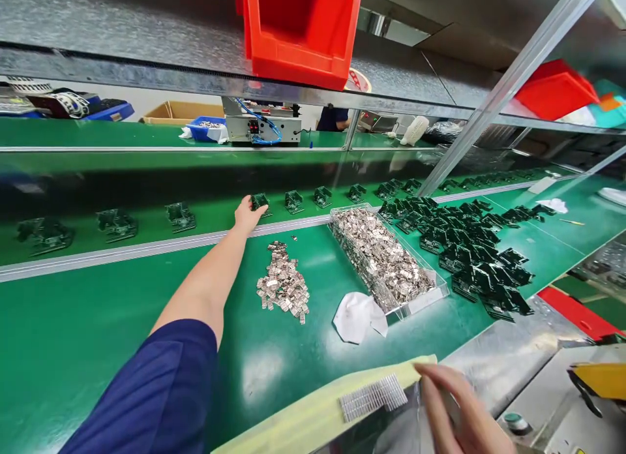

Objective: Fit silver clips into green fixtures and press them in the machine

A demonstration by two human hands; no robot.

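Observation:
My left hand [248, 217] stretches out to the row of green circuit boards behind the pale rail, its fingers closed on one circuit board [259, 202]. At the lower right is my right hand [462, 411], fingers bent and tips together at the end of a yellow strip [313, 408]; what they pinch, if anything, is too small to make out. Rows of small silvery metal pieces [372, 396] lie side by side near that strip, close to my right fingertips. A loose heap of small metal connector-like parts [283, 281] lies on the green bench below my left forearm.
A clear tray [443, 289] full of similar metal parts stands mid-bench, with a crumpled white cloth [358, 318] before it. Many circuit boards [469, 245] are piled to the right. Overhead, a shelf edge [195, 75] carries a red bin [300, 66]; a slanting metal post [508, 89] rises at right.

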